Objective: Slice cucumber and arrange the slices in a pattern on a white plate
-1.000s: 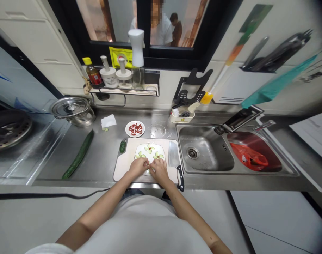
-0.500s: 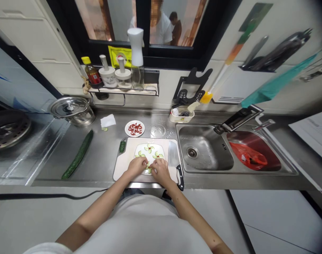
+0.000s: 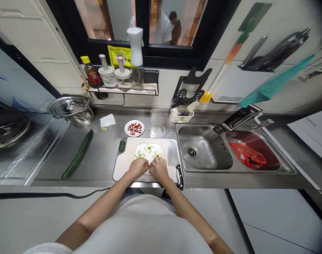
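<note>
A white plate point(image 3: 140, 147) lies on the cutting board point(image 3: 120, 166). On it, thin cucumber slices point(image 3: 148, 147) form several pinwheels with red bits in their middles. Over the nearest pinwheel, my left hand point(image 3: 138, 168) has its fingers pinched together. Close against it, my right hand point(image 3: 160, 170) is also closed, fingertips down at the same slices. The fingers cover most of that pinwheel, and what either hand grips is too small to tell. A knife point(image 3: 173, 152) rests at the board's right side, a cucumber piece point(image 3: 122, 146) at its left corner.
Behind the board stands a small plate point(image 3: 126, 129) of chopped red bits. A whole cucumber point(image 3: 78, 157) and a lidded pot point(image 3: 83, 114) are to the left, near a paper towel point(image 3: 107, 120). The double sink point(image 3: 205, 151) adjoins on the right, with a red bag point(image 3: 247, 155) inside.
My fingertips have drawn slightly closer together over the nearest pinwheel, covering more of it. The plate, knife and other things stay where they were.
</note>
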`<state>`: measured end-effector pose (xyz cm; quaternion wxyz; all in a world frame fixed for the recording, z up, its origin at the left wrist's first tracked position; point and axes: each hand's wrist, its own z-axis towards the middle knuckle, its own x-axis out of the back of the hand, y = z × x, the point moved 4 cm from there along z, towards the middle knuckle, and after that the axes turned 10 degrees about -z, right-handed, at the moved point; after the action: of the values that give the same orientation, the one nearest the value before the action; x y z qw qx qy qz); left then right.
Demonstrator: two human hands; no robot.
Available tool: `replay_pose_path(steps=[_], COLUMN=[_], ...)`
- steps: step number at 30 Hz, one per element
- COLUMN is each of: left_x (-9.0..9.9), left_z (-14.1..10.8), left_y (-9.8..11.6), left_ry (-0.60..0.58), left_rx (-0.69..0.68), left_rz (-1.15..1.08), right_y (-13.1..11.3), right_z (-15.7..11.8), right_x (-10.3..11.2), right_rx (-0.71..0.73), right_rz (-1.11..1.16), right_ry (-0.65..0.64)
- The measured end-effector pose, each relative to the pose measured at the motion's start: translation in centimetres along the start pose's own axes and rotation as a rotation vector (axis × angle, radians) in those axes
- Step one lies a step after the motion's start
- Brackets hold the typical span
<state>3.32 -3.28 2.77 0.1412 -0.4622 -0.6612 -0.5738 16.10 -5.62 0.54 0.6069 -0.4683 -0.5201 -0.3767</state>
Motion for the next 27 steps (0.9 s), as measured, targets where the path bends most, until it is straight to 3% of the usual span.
replay_pose_path(steps=[8,12,19,27], left_x=[0.1,0.4,0.3,-0.2], left_z=[-0.1,0.0,1.0,0.9], left_y=[0.4,0.0,-1.8,-1.9], left_ry=[-0.01,0.008,-0.051,-0.146], left_rx=[-0.036,-0.022,0.028,0.041], left_rz=[0.047,-0.031,-0.3,-0.286], right_y=[-0.2,0.0,0.7,0.7], right_z=[0.1,0.1,0.2,0.3], right_x=[0.1,0.3,1.3,1.0], right_rx=[0.005,-0.005,-0.077,-0.058], right_rz=[-0.021,0.011,0.13,0.13], right_ry=[0.007,0.012,0.048,0.025])
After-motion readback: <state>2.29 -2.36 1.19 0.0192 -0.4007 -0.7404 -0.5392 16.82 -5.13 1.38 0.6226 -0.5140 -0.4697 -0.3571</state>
